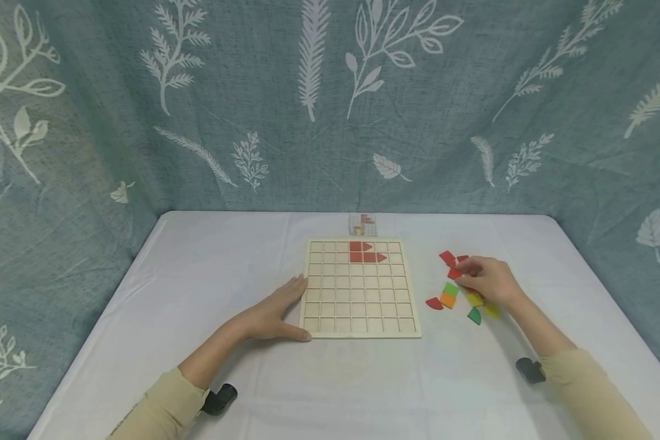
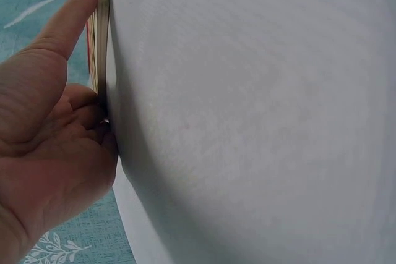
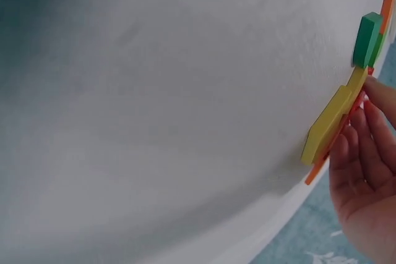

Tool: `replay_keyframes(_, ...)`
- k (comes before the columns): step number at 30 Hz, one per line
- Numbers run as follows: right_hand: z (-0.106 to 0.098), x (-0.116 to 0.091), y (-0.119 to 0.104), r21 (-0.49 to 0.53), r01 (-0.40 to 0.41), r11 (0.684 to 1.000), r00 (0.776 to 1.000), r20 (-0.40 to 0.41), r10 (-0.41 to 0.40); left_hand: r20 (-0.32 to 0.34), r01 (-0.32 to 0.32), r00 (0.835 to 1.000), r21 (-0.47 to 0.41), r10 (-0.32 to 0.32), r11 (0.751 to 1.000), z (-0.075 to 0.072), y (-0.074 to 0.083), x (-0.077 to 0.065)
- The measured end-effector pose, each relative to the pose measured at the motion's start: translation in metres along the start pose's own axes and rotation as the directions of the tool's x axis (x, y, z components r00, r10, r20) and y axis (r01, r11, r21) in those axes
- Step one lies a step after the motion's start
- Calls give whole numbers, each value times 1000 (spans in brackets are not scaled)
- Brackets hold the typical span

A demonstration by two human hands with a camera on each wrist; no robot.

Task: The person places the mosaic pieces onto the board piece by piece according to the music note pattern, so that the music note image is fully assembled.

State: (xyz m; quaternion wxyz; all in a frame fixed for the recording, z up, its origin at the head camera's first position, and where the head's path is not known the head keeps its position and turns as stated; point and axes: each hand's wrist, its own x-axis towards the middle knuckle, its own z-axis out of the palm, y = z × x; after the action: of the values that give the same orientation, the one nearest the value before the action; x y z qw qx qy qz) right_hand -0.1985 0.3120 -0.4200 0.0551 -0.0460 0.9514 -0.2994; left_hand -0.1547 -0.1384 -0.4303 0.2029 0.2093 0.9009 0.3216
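A square wooden grid board (image 1: 357, 285) lies mid-table. Along its left edge rests my left hand (image 1: 275, 313), fingers extended and thumb at the near left corner. In the left wrist view the thumb reaches along the board's side (image 2: 103, 35). Red squares (image 1: 362, 257) and red triangles (image 1: 367, 247) sit in two rows at the board's far side. To the right, my right hand (image 1: 489, 280) bends over scattered coloured tiles, thumb and forefinger at opposite sides of a red square piece (image 1: 454, 273). The right wrist view shows yellow pieces (image 3: 325, 125) beside those fingers.
Behind the board is a small pattern card (image 1: 362, 224). Near the right hand lie a green quarter-round (image 1: 475, 316), an orange square (image 1: 448, 300), a light green square (image 1: 451, 289) and a red quarter-round (image 1: 434, 303). A patterned blue-green curtain (image 1: 330, 165) hangs behind the white table (image 1: 330, 385).
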Motion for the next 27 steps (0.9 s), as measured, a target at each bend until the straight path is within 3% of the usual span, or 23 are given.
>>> replay_keyframes(7,12,7,-22,222,-70,973,997,-4,72,1,-5,1000,-4,5,1000,-1,-2,-1)
replay_keyframes(14,39,21,-58,450,-95,888,995,64,74,5,-12,1000,-4,12,1000,-2,-2,-2)
replay_keyframes(16,48,25,-69,465,-93,880,995,76,65,7,-14,1000,-5,14,1000,-2,-2,-1)
replay_keyframes(19,60,31,-85,447,-53,893,996,83,18,6,-14,1000,-3,14,1000,-1,-2,-1)
replay_keyframes(23,75,39,-104,352,71,933,992,73,-103,2,-13,1000,1,13,1000,-1,-2,-1)
replay_keyframes(27,86,46,-117,263,205,943,971,66,-229,1,-16,1000,5,16,1000,0,-4,0)
